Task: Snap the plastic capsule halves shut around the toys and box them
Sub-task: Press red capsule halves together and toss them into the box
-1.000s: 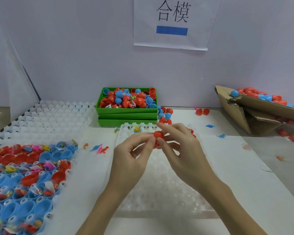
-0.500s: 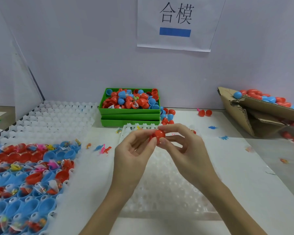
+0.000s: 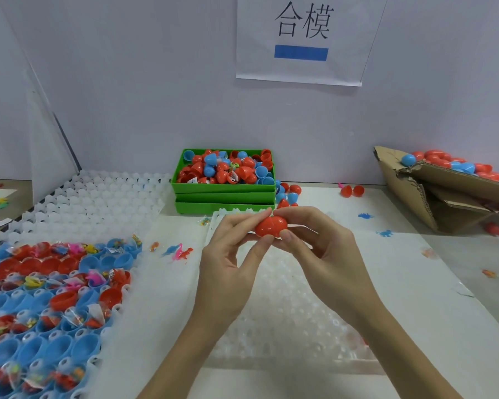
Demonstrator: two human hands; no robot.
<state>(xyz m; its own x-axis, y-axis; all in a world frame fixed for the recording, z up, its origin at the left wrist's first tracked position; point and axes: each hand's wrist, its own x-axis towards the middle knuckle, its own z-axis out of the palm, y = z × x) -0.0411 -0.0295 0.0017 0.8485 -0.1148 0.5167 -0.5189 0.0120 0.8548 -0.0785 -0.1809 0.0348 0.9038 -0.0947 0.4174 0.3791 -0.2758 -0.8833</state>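
Pinching one red capsule (image 3: 270,226) between them, the left hand (image 3: 231,254) and right hand (image 3: 323,249) meet above the clear tray (image 3: 285,326) on the counter (image 3: 415,298). Its long axis runs left to right, one half in each grip, equally near both. The cardboard box (image 3: 432,194) lies far right, nearer the right hand. Compared with half a second ago, the capsule looks wider, halves side by side.

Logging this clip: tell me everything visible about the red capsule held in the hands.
The red capsule looks like glossy plastic: two rounded halves meeting at a middle seam, lying sideways. Whether it is fully snapped shut, or what is inside, cannot be told. The left hand and right hand pinch it from either side, above the clear tray.
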